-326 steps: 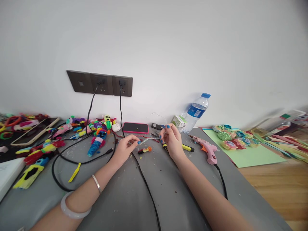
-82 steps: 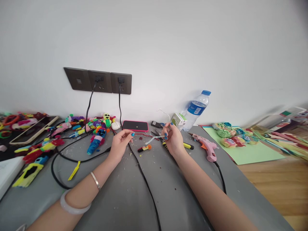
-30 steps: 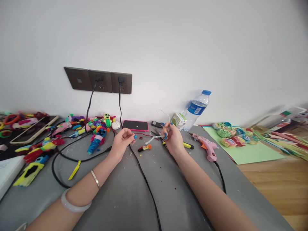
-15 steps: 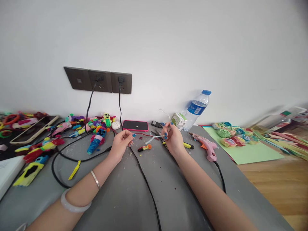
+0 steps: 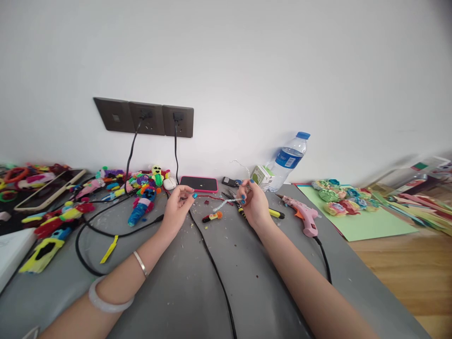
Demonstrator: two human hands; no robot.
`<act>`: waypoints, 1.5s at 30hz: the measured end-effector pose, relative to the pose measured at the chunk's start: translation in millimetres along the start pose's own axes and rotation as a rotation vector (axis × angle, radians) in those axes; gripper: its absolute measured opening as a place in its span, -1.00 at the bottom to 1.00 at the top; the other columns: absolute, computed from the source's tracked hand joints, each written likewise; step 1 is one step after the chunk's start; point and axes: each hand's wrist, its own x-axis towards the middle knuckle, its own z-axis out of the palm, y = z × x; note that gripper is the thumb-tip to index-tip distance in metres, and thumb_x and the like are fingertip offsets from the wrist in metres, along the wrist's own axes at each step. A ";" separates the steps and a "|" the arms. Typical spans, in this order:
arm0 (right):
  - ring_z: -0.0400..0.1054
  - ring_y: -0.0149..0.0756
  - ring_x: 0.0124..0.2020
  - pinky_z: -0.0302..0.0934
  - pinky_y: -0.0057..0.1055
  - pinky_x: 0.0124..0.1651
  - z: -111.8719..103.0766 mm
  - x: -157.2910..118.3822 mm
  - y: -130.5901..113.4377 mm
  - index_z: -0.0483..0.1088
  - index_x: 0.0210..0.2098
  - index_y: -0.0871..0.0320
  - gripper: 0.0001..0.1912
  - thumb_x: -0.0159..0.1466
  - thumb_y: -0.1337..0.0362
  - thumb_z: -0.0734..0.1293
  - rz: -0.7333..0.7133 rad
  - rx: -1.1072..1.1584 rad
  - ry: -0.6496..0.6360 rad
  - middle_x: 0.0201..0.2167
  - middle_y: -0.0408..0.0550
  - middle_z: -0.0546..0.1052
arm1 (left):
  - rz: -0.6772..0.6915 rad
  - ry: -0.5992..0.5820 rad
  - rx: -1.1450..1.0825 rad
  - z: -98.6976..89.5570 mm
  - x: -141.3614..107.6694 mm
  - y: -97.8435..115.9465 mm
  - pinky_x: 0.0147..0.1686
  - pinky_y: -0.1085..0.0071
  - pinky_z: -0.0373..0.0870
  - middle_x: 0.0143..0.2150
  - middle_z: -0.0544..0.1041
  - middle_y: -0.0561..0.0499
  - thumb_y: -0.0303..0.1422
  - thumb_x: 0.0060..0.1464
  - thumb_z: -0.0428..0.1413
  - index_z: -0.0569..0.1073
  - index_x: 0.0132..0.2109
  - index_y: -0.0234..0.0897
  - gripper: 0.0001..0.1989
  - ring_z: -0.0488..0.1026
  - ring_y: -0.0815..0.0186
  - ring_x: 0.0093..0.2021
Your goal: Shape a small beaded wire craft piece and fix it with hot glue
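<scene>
My right hand [image 5: 254, 203] is closed on a silvery white tinsel pipe cleaner [image 5: 223, 203]. One end of it sticks out to the left, and a thinner bent end rises behind the fingers. Left of it, my left hand [image 5: 179, 205] hovers above the table with thumb and fingers loosely curled and a gap between them; nothing shows in it. A small black, yellow and orange pipe-cleaner piece [image 5: 212, 217] lies between the hands. Pliers with yellow and black handles [image 5: 242, 213] are partly hidden behind my right hand, beside a red twisted strand [image 5: 208, 197].
A pink glue gun [image 5: 306, 219] lies at right, its cord running forward. A water bottle [image 5: 290, 162] and small carton [image 5: 263, 176] stand by the wall. A pink-edged phone [image 5: 198, 184] lies behind the hands. Pipe-cleaner figures [image 5: 143, 207] and black cables [image 5: 208, 252] spread leftward.
My left hand's fingers have lifted and parted from the thumb, and the hand has shifted slightly left. My right hand and the pipe cleaner have stayed in place.
</scene>
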 end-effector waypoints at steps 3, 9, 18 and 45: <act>0.06 -0.48 -0.69 -0.02 -0.53 -0.62 -0.7 0.2 0.2 0.28 -0.44 0.10 -0.73 0.24 0.06 0.32 -0.010 -0.021 -0.017 -0.73 -0.29 0.19 | -0.009 0.006 0.009 -0.8 1.8 -4.3 -0.24 0.44 0.31 -0.19 0.51 -0.07 -0.19 0.11 0.13 0.50 -0.28 -0.23 -0.80 0.41 0.22 -0.14; 0.04 -0.47 -0.69 -0.06 -0.52 -0.61 0.3 -0.6 -0.3 0.29 -0.45 0.10 -0.75 0.21 0.08 0.32 -0.004 -0.016 0.006 -0.74 -0.29 0.19 | -0.072 0.007 -0.084 -1.2 2.7 -9.9 -0.35 0.46 0.31 -0.33 0.49 0.00 -0.15 0.11 0.13 0.46 -0.34 -0.23 -0.76 0.41 0.30 -0.30; 0.03 -0.47 -0.69 -0.05 -0.51 -0.61 1.6 -1.0 -1.1 0.29 -0.46 0.10 -0.76 0.21 0.09 0.32 0.004 -0.005 0.011 -0.74 -0.29 0.19 | -0.138 -0.060 -0.153 1.5 0.3 -1.8 -0.35 0.44 0.35 -0.37 0.53 0.00 -0.20 -0.06 0.27 0.51 -0.27 -0.26 -0.75 0.48 0.29 -0.33; 0.05 -0.49 -0.70 -0.01 -0.55 -0.61 0.5 -0.5 1.0 0.30 -0.45 0.11 -0.75 0.23 0.09 0.32 0.020 0.005 0.001 -0.75 -0.28 0.21 | -0.189 -0.092 -0.243 3.4 -2.4 5.7 -0.44 0.49 0.33 -0.34 0.52 -0.03 -0.11 -0.11 0.30 0.37 -0.49 -0.28 -0.64 0.37 0.35 -0.37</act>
